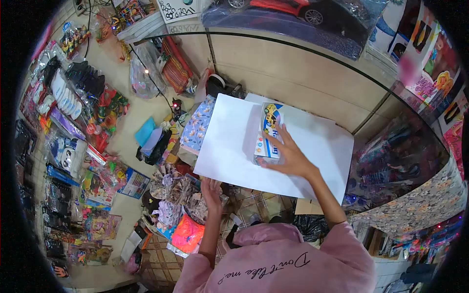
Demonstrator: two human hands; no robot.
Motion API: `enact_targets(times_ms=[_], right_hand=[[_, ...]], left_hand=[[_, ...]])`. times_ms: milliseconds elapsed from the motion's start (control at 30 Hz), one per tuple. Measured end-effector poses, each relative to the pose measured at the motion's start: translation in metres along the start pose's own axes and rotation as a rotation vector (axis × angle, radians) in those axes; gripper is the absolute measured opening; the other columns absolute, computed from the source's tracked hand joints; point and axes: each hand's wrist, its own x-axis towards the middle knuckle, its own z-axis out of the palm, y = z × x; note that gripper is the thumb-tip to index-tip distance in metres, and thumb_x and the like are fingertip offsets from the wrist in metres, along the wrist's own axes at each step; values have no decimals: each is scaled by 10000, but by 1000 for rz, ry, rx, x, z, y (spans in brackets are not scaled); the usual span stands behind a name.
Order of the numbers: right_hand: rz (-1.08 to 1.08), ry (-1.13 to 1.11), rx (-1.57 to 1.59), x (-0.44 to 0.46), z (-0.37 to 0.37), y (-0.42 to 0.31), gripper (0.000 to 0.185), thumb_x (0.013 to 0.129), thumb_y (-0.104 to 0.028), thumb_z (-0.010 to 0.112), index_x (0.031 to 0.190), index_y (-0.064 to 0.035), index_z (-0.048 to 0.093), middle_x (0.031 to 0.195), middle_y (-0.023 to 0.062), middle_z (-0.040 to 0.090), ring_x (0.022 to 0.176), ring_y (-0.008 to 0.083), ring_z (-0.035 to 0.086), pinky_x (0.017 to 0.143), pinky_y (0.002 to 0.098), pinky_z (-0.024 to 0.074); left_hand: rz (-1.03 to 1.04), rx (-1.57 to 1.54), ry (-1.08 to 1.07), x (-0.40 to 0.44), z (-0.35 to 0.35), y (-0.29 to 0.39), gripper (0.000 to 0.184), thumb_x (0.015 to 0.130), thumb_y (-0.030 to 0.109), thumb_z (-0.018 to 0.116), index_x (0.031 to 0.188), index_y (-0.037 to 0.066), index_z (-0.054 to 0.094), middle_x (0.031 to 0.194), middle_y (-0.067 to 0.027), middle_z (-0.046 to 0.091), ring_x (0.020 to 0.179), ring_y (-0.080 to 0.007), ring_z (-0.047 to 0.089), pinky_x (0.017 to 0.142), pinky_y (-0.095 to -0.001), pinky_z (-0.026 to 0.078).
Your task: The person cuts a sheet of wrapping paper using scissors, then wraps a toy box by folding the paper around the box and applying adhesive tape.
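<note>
So, in the head view, the person's right hand (289, 155) is spread pretty wide over a toy box (267, 134), fingers touching its printed front. Can't really tell if it's squeezing the box or just resting on it. The box lies on a big white sheet (229, 141), a bit in from the near edge, with a yellow vehicle printed at its far end.

The left hand (211, 194) is down by the near left corner of the sheet, well apart from the box. Its fingers point up toward the sheet's edge, but whether they're pinching anything, can't tell.

Around that, flowery blue fabric (198, 124) sits just beside the sheet's left side, and a bright orange packet (187, 234) lies below and left of the left hand. A glass edge (288, 45) curves past behind the sheet.
</note>
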Motion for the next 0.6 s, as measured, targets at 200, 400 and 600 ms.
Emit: enact_targets(times_ms=[200,400,600], right_hand=[[22,65,171,-3,23,3,750,769,-180,739,1422,-247,377,1549,187,59,1413,444,34,1116,524,249],[-13,107,126,-13,16,-9,758,771,-136,728,1426,-248,363,1543,191,74,1404,456,63,1106,517,282],[-7,156,88,-21,32,-12,763,754,-104,730,1416,-242,377,1539,188,97,1392,464,109,1064,532,348]], left_hand=[[-112,-27,-84,50,5,19,469,899,310,625,1264,46,495,1229,-54,552,1160,-196,508,964,-359,406],[-49,142,-12,51,9,16,365,904,257,628,1188,47,537,1154,-39,574,1056,-169,557,874,-341,458],[75,283,151,22,41,37,248,935,318,587,921,71,582,908,14,574,827,-71,521,666,-254,405]])
